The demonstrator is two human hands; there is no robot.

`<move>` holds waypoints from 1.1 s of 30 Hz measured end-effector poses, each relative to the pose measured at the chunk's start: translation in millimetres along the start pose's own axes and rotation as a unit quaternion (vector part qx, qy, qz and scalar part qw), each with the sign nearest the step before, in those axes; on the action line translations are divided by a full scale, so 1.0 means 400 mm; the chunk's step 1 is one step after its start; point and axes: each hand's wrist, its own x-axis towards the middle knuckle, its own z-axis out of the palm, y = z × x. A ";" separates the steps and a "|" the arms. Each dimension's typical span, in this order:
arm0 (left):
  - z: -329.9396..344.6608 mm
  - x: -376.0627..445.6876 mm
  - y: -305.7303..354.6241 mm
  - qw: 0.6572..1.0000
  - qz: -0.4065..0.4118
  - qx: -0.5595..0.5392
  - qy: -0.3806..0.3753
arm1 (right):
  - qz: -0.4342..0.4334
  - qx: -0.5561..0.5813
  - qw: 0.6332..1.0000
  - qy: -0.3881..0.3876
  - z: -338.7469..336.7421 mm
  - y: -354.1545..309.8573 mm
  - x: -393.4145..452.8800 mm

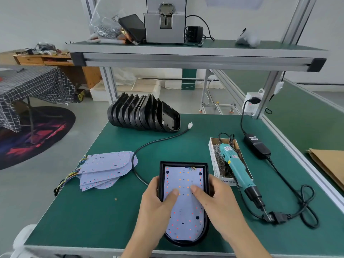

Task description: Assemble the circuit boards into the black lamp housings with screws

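- Both hands nearest the lens: left hand [158,200] and right hand [214,196] each wrap the sides of the black D-shaped plastic lamp housing [206,183], thumbs pressing flat on the white LED circuit board [183,211] sitting inside it.
- Green bench mat [111,211] carries everything; the held housing lies at its front edge, rounded end toward the person.
- Row of spare black housings [143,114] stands at the back of the mat, well apart.
- Fanned stack of white boards with coloured wire tails [106,170] sits left of the held housing.
- Teal electric screwdriver [236,168] rests across the cardboard box of loose screws [216,161], just right of the right hand.
- Step looks like seating: no screws visible in the board that I can tell.
- Do it well: press evenly with both thumbs, line board holes over the bosses, keep the wire bundle at the straight end unpinched, hold with the left while the right fetches driver and screw.
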 end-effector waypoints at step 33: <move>0.049 0.048 0.038 0.974 -0.027 0.212 0.073 | 0.098 0.133 0.982 0.089 -0.370 0.038 0.110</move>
